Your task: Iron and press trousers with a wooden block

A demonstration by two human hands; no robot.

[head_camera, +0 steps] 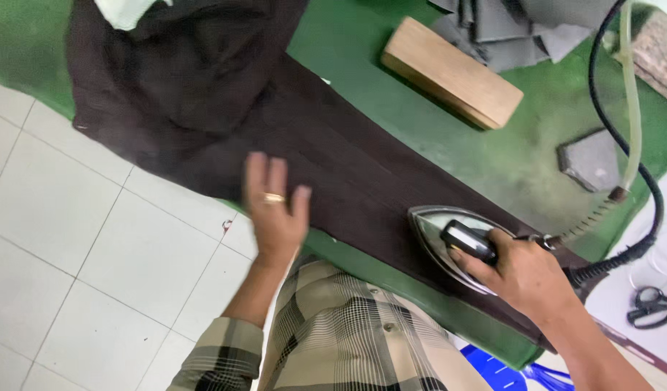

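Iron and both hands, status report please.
Right hand grips iron on dark fabric. Left hand flat on fabric. Wooden block lies apart, nothing blocking.

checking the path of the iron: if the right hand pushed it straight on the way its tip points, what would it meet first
The right hand grips the iron, tip aimed up-left along the dark brown cloth. Only flat cloth lies ahead; the left hand sits just to one side, probably clear.

Floor's plain white tile (94, 261) with grey grout, and the work surface is a green padded table (348, 43), pretty evenly lit.
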